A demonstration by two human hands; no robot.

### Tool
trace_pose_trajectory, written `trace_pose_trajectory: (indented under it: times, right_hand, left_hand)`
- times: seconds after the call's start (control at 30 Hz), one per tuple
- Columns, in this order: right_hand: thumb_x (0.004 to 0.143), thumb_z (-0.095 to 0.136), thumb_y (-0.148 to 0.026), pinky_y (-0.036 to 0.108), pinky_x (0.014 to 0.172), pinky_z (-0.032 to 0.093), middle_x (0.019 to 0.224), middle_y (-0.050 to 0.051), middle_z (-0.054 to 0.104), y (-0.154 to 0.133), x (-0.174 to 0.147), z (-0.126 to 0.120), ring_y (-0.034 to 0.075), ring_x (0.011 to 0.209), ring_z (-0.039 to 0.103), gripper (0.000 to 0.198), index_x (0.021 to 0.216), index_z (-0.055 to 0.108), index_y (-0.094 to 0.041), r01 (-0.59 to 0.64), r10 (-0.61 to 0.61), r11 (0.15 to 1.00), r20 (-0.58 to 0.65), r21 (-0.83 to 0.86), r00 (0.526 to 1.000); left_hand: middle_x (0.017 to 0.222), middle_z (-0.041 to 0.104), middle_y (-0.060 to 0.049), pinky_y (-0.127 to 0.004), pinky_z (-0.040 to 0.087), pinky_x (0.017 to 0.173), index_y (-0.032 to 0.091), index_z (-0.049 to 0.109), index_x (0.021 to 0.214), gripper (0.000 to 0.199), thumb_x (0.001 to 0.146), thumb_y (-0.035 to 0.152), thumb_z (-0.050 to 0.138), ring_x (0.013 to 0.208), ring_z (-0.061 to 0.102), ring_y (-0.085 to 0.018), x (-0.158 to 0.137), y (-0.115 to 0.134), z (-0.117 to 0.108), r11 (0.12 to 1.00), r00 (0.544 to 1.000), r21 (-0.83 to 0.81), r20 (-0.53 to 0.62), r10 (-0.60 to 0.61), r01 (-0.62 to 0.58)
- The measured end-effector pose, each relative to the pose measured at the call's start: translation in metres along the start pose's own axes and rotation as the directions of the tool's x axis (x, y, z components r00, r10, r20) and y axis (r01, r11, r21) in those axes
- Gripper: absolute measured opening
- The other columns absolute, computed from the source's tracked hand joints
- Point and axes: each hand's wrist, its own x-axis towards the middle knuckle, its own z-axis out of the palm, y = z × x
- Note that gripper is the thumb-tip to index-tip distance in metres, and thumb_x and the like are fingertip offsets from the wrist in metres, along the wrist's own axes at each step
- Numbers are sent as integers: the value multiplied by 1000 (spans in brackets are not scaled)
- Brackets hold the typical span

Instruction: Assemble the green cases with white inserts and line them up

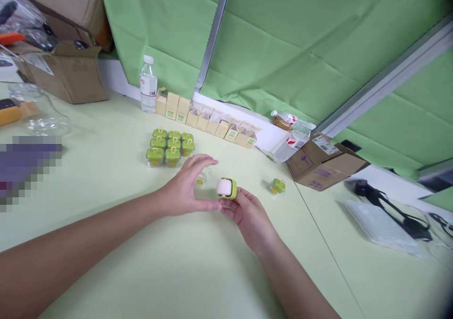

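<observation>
My right hand (pixel 253 217) holds a green lid (pixel 233 189), turned so that its inner side shows. A pale pink, rounded block (pixel 224 187) sits in that lid. Just left of it, my left hand (pixel 187 187) is open in a wide C shape, its thumb tip close to the lid; whether they touch I cannot tell. Behind the left fingers a small clear case (pixel 203 176) stands on the table, partly hidden, with a yellow mark on it. Another small clear case with a green lid (pixel 278 186) stands by itself to the right.
Several green-lidded clear cases (pixel 172 156) stand grouped at the left. Behind them runs a row of small cream cartons (pixel 203 120), beside an upright water bottle (pixel 148 85). Two bottles lie near a cardboard box (pixel 320 163). A clear jar (pixel 42 113) is at far left.
</observation>
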Motion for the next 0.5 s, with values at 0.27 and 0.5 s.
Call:
trace_pose_trajectory:
  times: [0.27, 0.5]
  right_hand:
    - [82, 72, -47, 32, 72, 58, 97, 5, 70, 2, 4, -5, 19, 87, 65, 27, 85, 66, -20, 176, -191, 978, -137, -115, 972]
    - [92, 62, -42, 37, 86, 54, 113, 8, 68, 3, -5, 0, 21, 101, 63, 21, 95, 65, -21, 452, -531, 767, -57, -456, 845]
  left_hand:
    - [131, 56, -12, -45, 48, 99, 25, 35, 142, 74, 79, 38, 71, 122, 55, -30, 2, -31, 6, 965, 964, 46, 43, -262, 260]
    - [118, 63, -6, -38, 49, 91, 27, 44, 134, 69, 74, 37, 77, 109, 61, -25, -3, -14, 13, 986, 969, 3, 182, -165, 167]
